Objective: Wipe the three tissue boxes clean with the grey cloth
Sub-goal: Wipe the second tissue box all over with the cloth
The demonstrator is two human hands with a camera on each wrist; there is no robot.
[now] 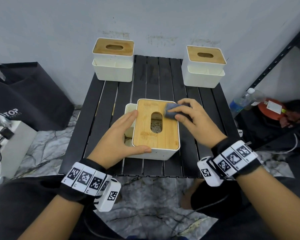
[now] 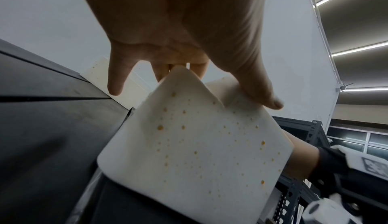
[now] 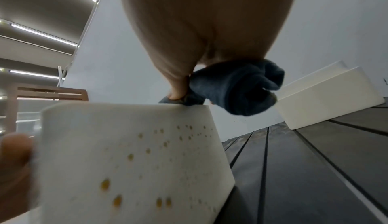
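Observation:
The nearest tissue box [image 1: 156,129] is white with a bamboo lid and stands mid-table. Its white walls [image 2: 189,144] carry many orange-brown spots, also plain in the right wrist view [image 3: 136,161]. My left hand [image 1: 139,131] steadies it, straight fingers along the lid's left edge and thumb against the near wall. My right hand [image 1: 175,112] grips the bunched grey cloth [image 1: 171,110] and presses it on the lid's far right corner; the cloth [image 3: 237,84] hangs over that edge. Two more tissue boxes stand at the back left [image 1: 113,59] and back right [image 1: 203,66].
The black slatted table [image 1: 151,80] stands against a grey wall. A black bag [image 1: 24,94] lies on the left. On the right are a metal shelf rack [image 1: 275,63], a water bottle [image 1: 244,101] and a red object [image 1: 270,108]. Marble-patterned floor lies around the table.

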